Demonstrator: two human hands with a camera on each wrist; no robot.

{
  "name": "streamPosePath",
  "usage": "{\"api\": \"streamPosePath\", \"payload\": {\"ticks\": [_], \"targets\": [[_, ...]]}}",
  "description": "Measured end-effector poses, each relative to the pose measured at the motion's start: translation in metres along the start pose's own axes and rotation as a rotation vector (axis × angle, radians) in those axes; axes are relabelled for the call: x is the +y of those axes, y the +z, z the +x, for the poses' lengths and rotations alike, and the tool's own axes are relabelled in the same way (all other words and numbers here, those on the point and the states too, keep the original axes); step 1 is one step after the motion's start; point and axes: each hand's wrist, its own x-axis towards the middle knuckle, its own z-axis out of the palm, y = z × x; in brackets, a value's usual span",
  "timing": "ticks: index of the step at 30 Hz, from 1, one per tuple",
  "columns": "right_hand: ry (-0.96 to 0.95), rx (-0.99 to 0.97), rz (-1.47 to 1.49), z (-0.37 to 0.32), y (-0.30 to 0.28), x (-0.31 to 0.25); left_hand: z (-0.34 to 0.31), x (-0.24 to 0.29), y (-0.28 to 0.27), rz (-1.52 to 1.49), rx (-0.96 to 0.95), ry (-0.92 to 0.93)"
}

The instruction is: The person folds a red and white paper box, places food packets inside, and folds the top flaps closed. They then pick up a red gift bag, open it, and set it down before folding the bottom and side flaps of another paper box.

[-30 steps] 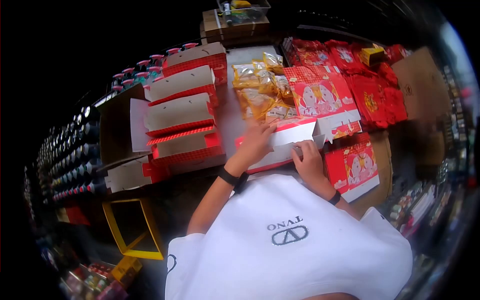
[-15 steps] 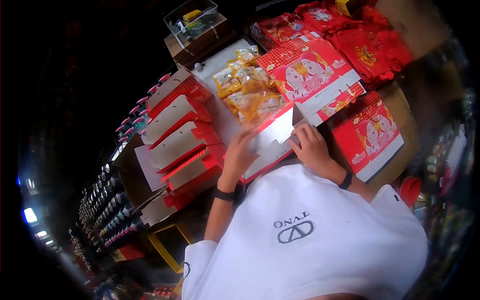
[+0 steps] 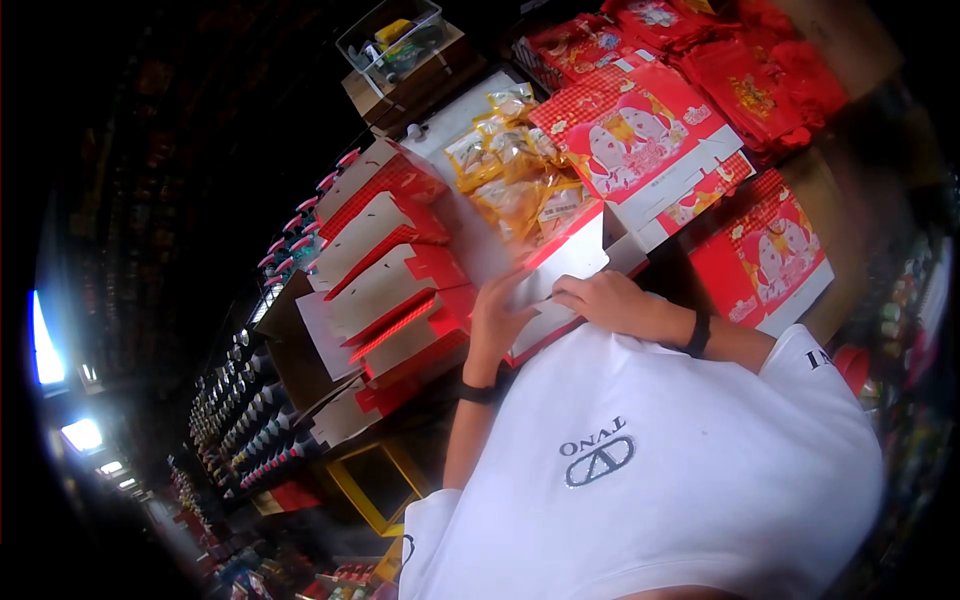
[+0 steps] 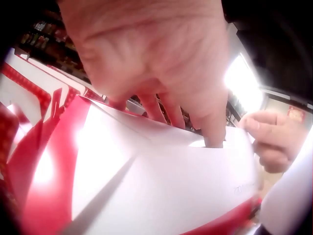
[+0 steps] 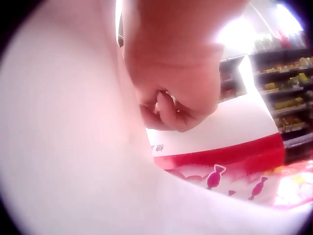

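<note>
A red and white cardboard gift box (image 3: 580, 250), its white inside showing, stands in front of the person's body. My left hand (image 3: 497, 312) grips its left part. In the left wrist view the thumb comes down at the white panel's (image 4: 195, 176) upper edge, and the other fingers (image 4: 154, 108) pass behind that panel. At the near side, my right hand (image 3: 612, 300) pinches the box's top edge with curled fingers. The right wrist view shows that hand (image 5: 171, 93) over a white panel with a red band and candy prints; the sleeve or shirt covers part of it.
Opened boxes (image 3: 385, 270) stand in a row on the left. Behind the held box lie yellow-wrapped packets (image 3: 515, 160). A flat printed carton (image 3: 640, 140) and red bags (image 3: 750, 85) lie to the right. A clear bin (image 3: 395, 45) stands at the back.
My right hand has moved left along the box's near edge. My left hand has shifted from over the box to its left part. The head view has tilted.
</note>
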Motion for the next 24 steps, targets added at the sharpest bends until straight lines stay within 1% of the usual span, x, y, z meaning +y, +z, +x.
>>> {"api": "streamPosePath", "payload": {"ticks": [1,3,6,7,9,12,16,18,21,24], "targets": [[0.016,0.006,0.007,-0.002,0.001,-0.001,0.001,0.000,0.000,0.002,0.015,0.029],[0.051,0.020,0.019,-0.004,-0.004,-0.011,0.002,-0.003,0.001,-0.008,0.005,0.019],[0.272,-0.051,-0.027,-0.005,-0.002,-0.017,0.003,-0.002,0.000,-0.032,0.006,-0.015],[0.249,-0.042,-0.099,-0.006,-0.003,-0.021,0.004,-0.002,0.000,-0.040,0.007,-0.028],[0.205,-0.021,-0.241,-0.005,-0.008,-0.029,0.005,-0.004,-0.002,-0.042,0.015,0.013],[0.265,-0.009,-0.368,-0.003,0.002,-0.035,0.007,-0.007,-0.004,-0.041,0.006,0.028],[0.283,0.046,-0.411,-0.002,0.005,-0.038,0.009,-0.012,-0.006,-0.031,-0.021,0.063],[0.280,0.066,-0.406,-0.001,-0.002,-0.047,0.010,-0.012,-0.009,-0.042,-0.044,0.030],[0.546,0.070,-0.151,0.003,0.003,-0.044,0.014,-0.017,-0.013,-0.045,-0.066,0.008],[0.616,0.177,0.066,-0.002,0.002,-0.047,0.014,-0.024,-0.016,-0.046,-0.071,0.029]]}}
